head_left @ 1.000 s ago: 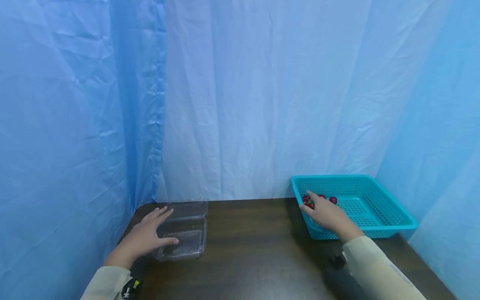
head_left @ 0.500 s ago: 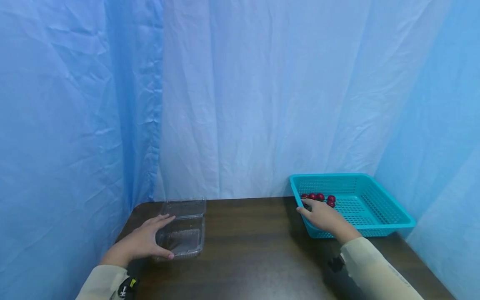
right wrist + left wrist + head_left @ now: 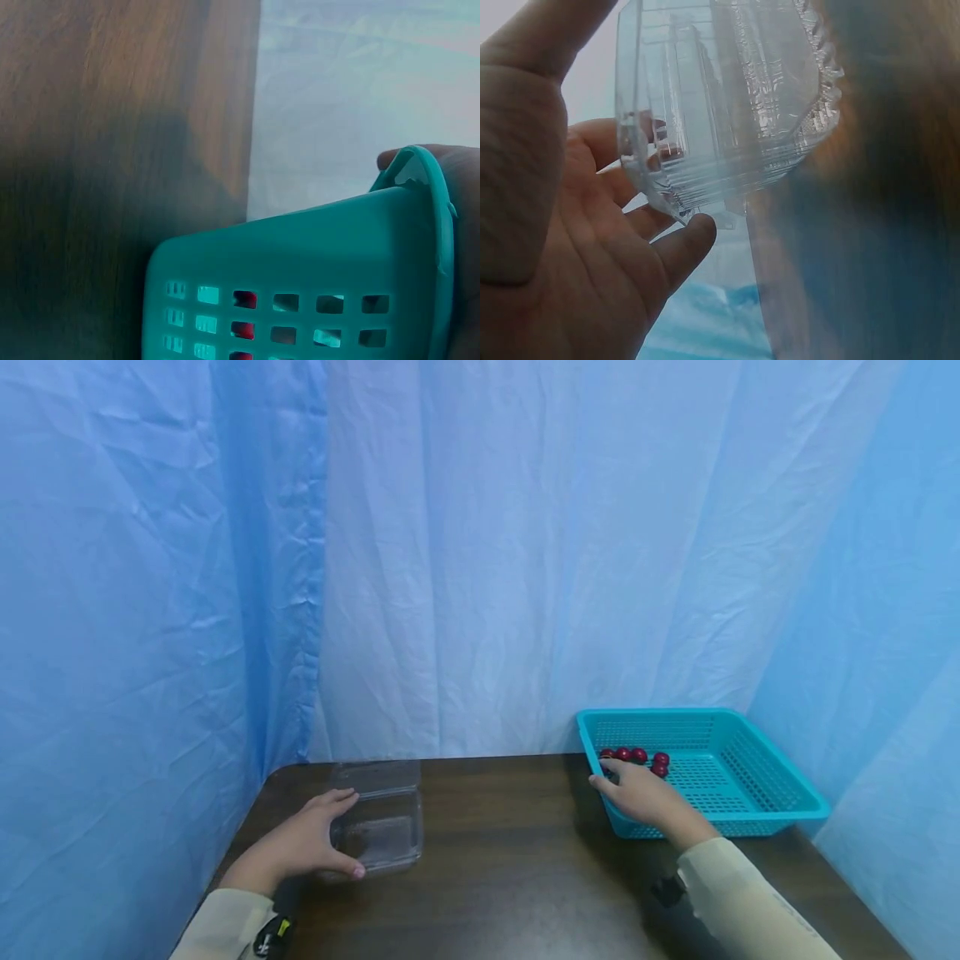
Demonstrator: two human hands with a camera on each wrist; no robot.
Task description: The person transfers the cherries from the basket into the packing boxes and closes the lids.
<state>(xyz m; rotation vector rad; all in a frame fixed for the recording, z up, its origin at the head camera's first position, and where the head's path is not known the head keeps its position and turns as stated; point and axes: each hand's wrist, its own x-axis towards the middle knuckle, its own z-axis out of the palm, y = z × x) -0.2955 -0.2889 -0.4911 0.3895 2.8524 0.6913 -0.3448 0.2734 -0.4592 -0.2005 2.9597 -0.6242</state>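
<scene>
At the left of the table a clear plastic clamshell container [image 3: 386, 839] lies with its lid folded back. My left hand [image 3: 303, 843] holds its left side between thumb and spread fingers. In the left wrist view the fingers [image 3: 686, 251] reach round the end of the clear container [image 3: 705, 82]. Across the table, my right hand [image 3: 637, 793] grips the left rim of a turquoise plastic basket [image 3: 780, 777], thumb outside and fingers inside. The right wrist view shows a fingertip [image 3: 386, 159] hooked over the basket's rim [image 3: 442, 247]. Several dark red cherries [image 3: 637, 755] lie by the fingers.
The dark wooden table [image 3: 495, 843] stretches between the two containers. Pale blue curtains [image 3: 517, 568] hang behind it and down both sides. A small dark device [image 3: 272, 935] sits at the left cuff.
My right hand has lowered from over the cherries onto the basket's left rim, and the basket has shifted slightly left. My left hand has closed in on the clear container, which has slid right.
</scene>
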